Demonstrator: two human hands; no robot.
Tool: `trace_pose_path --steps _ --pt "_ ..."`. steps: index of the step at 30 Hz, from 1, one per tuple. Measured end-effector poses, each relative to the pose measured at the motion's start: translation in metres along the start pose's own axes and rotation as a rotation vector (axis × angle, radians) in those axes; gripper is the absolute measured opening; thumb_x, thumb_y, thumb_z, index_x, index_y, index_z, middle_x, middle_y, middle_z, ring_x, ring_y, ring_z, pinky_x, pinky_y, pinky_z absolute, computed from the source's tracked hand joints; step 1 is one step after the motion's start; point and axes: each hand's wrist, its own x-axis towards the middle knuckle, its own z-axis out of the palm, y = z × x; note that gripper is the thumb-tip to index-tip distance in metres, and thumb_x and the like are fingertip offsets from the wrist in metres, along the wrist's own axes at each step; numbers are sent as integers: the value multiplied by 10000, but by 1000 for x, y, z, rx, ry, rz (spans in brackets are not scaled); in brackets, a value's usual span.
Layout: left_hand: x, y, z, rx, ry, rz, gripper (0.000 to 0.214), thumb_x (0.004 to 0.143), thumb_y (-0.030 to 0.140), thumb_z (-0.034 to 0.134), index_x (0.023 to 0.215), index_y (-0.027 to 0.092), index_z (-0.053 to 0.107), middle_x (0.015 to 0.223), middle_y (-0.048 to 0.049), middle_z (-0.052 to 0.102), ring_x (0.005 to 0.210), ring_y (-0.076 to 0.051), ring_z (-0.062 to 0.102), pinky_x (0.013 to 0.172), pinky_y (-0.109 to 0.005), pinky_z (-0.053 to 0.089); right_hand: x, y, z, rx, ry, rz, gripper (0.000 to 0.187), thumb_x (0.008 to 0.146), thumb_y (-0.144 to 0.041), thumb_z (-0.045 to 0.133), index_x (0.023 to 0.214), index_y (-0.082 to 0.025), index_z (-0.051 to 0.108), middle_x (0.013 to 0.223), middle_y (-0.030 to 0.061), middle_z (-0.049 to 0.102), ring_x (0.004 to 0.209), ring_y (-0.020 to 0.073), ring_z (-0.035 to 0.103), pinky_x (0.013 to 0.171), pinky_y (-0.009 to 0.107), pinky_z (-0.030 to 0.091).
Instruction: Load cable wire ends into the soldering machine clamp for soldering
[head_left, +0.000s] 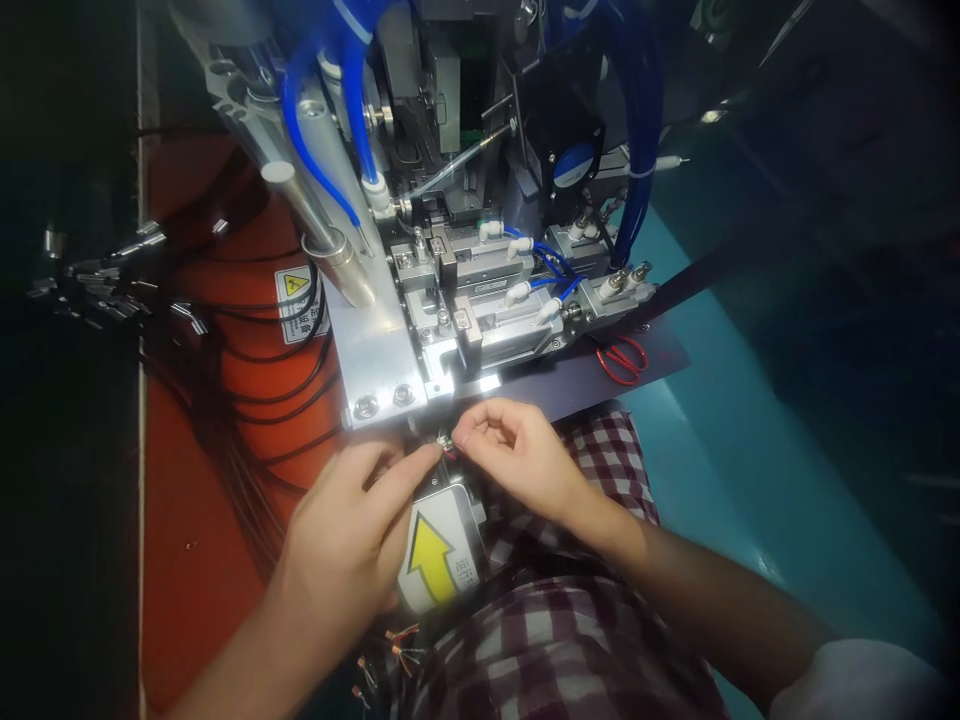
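Note:
My left hand (349, 525) is closed, its thumb stretched toward a small shiny metal connector (448, 444) with a bit of red at it. From the other side, the pinched thumb and forefinger of my right hand (525, 455) meet the same connector. The fingertips hide most of it, and its exact shape is too small to tell. Both hands are just in front of the metal machine fixture (386, 370). Below them is a white plate with a yellow arrow (431, 560).
Black cables (217, 440) run over the orange surface (176, 600), with several metal-shelled plugs (97, 285) at the left edge. Cable ends with bare coloured wires (401, 645) hang by my lap. Blue air tubes (300, 130) rise from the machine. A red wire loop (624, 360) lies at the right.

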Motion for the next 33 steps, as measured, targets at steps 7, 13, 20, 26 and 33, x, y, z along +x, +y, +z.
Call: trace_pose_path --steps 7,13,20,26,33 --pt "-2 -1 3 -10 14 -7 307 975 93 456 1170 195 671 961 -31 538 827 -127 558 718 -215 447 -2 4 2 3 -15 -64 119 817 -277 625 787 -164 602 591 -58 492 523 79 416 484 218 322" --pt "0 0 1 3 0 7 290 972 92 465 1156 169 676 957 -40 540 831 -138 563 702 -226 448 0 -1 -3 53 -30 12 100 778 -250 620 762 -152 605 598 -58 498 515 68 401 486 216 303" --pt "3 2 -3 12 -9 22 291 967 84 462 1132 133 697 941 -54 547 810 -145 574 678 -227 463 -3 -5 -1 -41 5 -9 109 776 -260 609 758 -153 620 572 -63 482 504 75 395 472 218 307" --pt "6 1 -3 12 -16 53 294 959 73 452 1106 120 702 915 -51 549 768 -135 563 659 -218 474 -9 -15 -2 -347 74 -184 97 791 -179 571 712 -167 627 575 -48 516 543 90 447 519 225 354" --pt "-2 -1 4 -15 13 14 305 963 75 441 1130 144 687 917 -40 551 796 -141 557 667 -233 461 -9 -20 -4 -428 -10 -111 101 800 -167 565 714 -176 617 567 -55 511 520 88 438 502 225 352"
